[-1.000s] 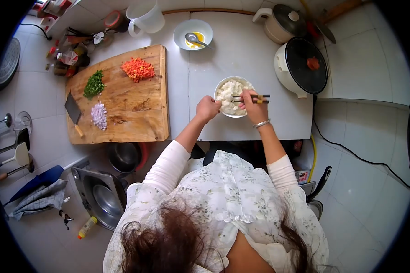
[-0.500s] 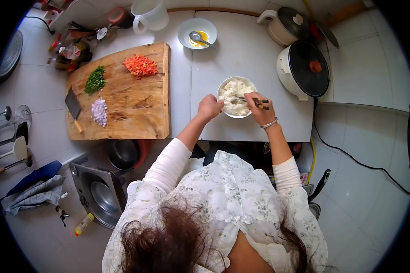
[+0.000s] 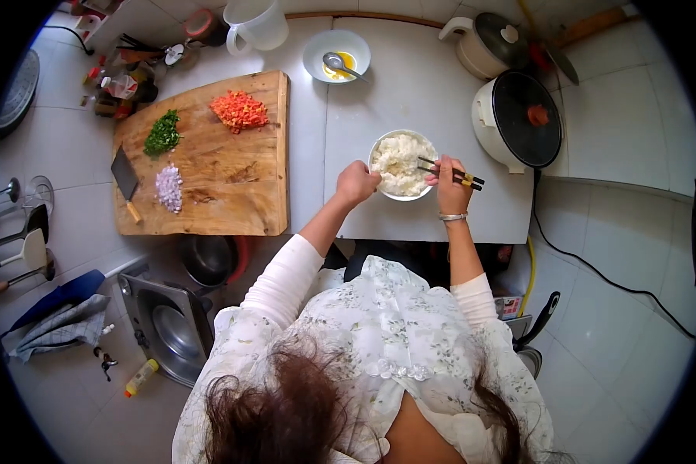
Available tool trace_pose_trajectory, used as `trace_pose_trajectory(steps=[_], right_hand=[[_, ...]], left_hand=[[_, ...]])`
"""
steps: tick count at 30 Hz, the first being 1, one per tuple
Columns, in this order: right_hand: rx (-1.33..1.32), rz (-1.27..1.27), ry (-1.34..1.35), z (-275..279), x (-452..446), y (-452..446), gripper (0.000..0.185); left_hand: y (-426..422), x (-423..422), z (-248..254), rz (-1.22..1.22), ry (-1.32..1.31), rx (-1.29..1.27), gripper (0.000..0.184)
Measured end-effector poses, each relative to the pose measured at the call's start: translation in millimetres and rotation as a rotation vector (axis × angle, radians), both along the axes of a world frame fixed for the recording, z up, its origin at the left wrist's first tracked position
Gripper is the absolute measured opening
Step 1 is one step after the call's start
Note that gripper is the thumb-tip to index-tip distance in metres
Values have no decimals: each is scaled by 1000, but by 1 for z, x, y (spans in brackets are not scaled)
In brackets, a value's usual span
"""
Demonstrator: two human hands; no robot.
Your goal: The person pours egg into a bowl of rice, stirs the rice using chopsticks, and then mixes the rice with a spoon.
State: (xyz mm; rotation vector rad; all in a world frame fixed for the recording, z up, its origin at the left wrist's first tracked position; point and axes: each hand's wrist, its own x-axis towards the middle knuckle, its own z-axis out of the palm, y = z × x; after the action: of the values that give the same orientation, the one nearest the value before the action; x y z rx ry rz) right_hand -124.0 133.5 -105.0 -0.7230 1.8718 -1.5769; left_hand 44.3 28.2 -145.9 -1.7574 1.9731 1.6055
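A white bowl (image 3: 373,144) on the counter is filled with white rice (image 3: 398,158). My left hand (image 3: 356,183) is closed on the bowl's left rim, thumb over the edge. In my right hand (image 3: 452,185) is a pair of chopsticks (image 3: 467,179), dark with yellowish bands near the back ends. Their tips reach over the right part of the rice; whether they touch it I cannot tell. Behind the rice stands a pale bowl (image 3: 311,63) with a spoon (image 3: 343,66) and yellow liquid in it.
On the left, a wooden cutting board (image 3: 232,209) carries chopped greens (image 3: 162,134), orange-red bits (image 3: 239,111), pinkish-white pieces (image 3: 168,189) and a cleaver (image 3: 124,175). A lidded cooker (image 3: 516,120) and a lidded pot (image 3: 490,45) stand at right. A sink (image 3: 170,329) lies lower left.
My right hand has shifted right, and the chopsticks have moved from the middle of the rice toward the bowl's right side. My left hand stays on the rim.
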Motion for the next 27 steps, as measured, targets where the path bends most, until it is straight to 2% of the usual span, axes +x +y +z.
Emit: trace_pose_trajectory(steps=[5,9,12,15,16,17,20,24,25,27], right_hand=[[-124,54,18,17,-6,15,31],[-74,167,85,44,-3,21,27],[38,203,-28,40,6,6,25],[153,273,-10,22,5,-8,25],[188,284,3,23,2,-12,25],[204,302,124,26,0,-10,27],[173,249,371,42,-5,-2,27],[36,179,274,67,2,-13,27],[117,214,274,64,2,-18,22],[41,339,291,31,-2,-22,18]], left_hand=[[1,-2,0,10,-9,-9,24],[-1,-2,-7,28,3,5,27],[1,-3,-6,31,0,5,27],[1,-2,-1,40,0,35,26],[0,-4,2,45,-1,44,24],[-1,-4,4,50,-2,53,23],[2,-4,-8,103,9,34,25],[0,-4,3,61,-12,45,24],[-1,-4,3,51,-14,49,24],[-1,-4,3,53,-11,50,25]])
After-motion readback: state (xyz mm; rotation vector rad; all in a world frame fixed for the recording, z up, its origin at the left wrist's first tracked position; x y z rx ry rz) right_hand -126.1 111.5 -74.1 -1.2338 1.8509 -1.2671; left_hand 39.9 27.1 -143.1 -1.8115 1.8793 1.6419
